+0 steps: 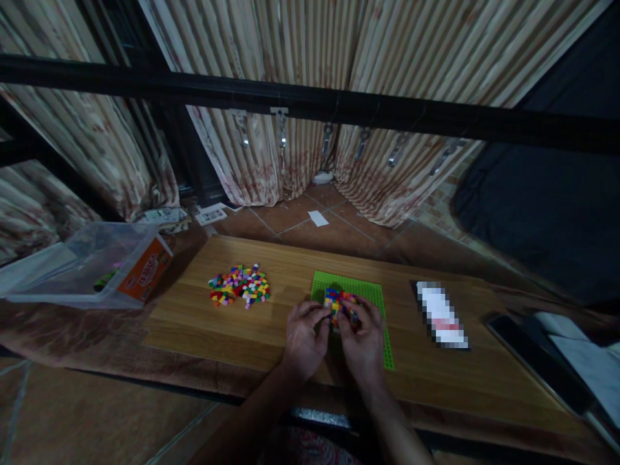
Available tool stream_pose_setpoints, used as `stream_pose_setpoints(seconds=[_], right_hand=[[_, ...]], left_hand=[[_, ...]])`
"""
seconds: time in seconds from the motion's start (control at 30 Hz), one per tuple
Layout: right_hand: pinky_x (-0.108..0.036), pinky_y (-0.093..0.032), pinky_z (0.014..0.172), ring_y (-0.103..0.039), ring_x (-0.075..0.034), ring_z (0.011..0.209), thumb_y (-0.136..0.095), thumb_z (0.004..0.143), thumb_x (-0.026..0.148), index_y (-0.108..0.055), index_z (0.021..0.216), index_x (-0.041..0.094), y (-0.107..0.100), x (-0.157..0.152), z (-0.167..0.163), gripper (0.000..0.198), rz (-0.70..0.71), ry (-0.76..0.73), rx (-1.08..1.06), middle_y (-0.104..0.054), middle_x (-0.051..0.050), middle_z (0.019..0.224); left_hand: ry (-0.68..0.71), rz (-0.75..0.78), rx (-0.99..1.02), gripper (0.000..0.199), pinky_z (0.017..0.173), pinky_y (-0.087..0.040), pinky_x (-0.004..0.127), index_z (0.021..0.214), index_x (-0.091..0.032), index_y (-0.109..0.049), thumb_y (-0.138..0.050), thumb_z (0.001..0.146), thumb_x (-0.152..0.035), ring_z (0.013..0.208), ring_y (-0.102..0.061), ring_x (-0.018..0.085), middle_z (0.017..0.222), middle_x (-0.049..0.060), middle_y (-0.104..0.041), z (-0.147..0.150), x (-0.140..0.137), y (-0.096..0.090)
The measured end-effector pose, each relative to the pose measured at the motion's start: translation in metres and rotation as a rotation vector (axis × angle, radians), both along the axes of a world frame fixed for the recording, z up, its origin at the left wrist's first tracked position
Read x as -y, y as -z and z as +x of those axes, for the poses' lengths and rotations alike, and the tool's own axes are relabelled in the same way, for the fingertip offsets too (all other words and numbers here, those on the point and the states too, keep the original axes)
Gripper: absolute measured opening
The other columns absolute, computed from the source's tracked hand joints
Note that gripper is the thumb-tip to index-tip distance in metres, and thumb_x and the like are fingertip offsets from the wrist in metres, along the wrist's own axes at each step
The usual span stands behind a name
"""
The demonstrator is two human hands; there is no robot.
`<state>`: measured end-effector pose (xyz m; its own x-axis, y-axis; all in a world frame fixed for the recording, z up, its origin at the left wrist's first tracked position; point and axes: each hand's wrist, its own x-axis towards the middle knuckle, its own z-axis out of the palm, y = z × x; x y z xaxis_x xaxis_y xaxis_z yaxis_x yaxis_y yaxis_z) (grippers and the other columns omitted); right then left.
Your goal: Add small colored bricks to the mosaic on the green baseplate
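A bright green studded baseplate (371,285) lies on the wooden board in front of me. On it sits a multicoloured toy brick build (335,299), mostly blue, yellow and red on the side that shows. My left hand (304,339) grips the build's left side, thumb and fingers bent inward. From the right, my right hand (364,342) curls its fingers over the build and hides much of it. Whether a single loose brick is between the fingertips is too small to tell. To the left lies a loose pile of small coloured bricks (249,284).
The wooden board (285,265) carries a blurred-out phone-like object (443,316) on the right, with a dark flat device (535,361) beyond it. A clear plastic bin (97,258) with an orange label stands at left. A black bar (300,97) crosses before striped curtains (310,45).
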<state>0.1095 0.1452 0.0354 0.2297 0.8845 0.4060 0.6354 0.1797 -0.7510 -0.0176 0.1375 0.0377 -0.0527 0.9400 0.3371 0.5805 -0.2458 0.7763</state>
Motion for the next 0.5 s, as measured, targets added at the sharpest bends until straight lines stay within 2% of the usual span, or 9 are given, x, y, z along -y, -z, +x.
stream_pose_setpoints(seconds=[0.2, 0.5], right_hand=[[-0.047, -0.037, 0.101, -0.047, -0.027, 0.116, -0.057, 0.080, 0.034, -0.065, 0.109, 0.021, -0.0009, -0.0053, -0.0052, 0.032, -0.061, 0.055, -0.079, -0.053, -0.011, 0.120], [-0.046, -0.036, 0.105, -0.046, -0.026, 0.119, -0.058, 0.079, 0.033, -0.065, 0.108, 0.020, 0.0025, -0.0088, -0.0097, 0.033, -0.106, 0.078, -0.140, -0.050, -0.012, 0.123]], left_hand=[[-0.012, 0.027, -0.042, 0.024, 0.093, -0.048, 0.040, 0.101, -0.022, -0.071, -0.056, 0.084, -0.013, 0.099, -0.058, 0.021, 0.103, 0.005, -0.066, 0.0024, 0.0017, 0.0017], [-0.022, 0.050, -0.101, 0.027, 0.093, -0.046, 0.040, 0.106, -0.021, -0.069, -0.051, 0.087, -0.013, 0.102, -0.056, 0.022, 0.106, 0.007, -0.064, 0.0061, 0.0058, 0.0030]])
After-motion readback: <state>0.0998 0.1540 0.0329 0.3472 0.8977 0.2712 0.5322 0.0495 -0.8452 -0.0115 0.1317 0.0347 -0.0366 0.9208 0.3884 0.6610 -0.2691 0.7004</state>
